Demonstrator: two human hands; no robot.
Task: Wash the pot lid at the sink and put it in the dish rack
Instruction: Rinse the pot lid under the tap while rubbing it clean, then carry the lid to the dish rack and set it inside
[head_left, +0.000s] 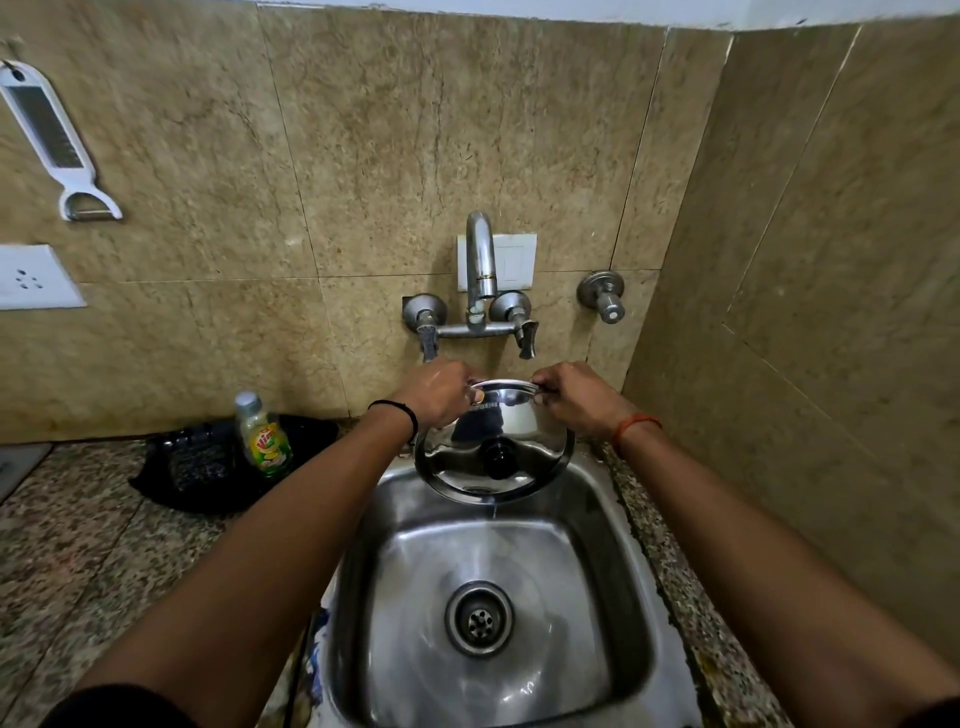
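A round steel pot lid (467, 457) with a black knob in its middle hangs tilted over the back of the steel sink (410, 587), its knob side facing me. My left hand (439, 392) grips the lid's upper rim on the left. My right hand (576, 397) grips the upper rim on the right. Both hands are just below the wall tap (479, 260). A thin stream of water runs off the lid's lower edge into the basin. No dish rack is in view.
A dish soap bottle (262, 436) stands on a black tray (208, 467) on the granite counter (78, 545) left of the sink. A white grater (49, 135) hangs on the tiled wall. A side wall stands close on the right.
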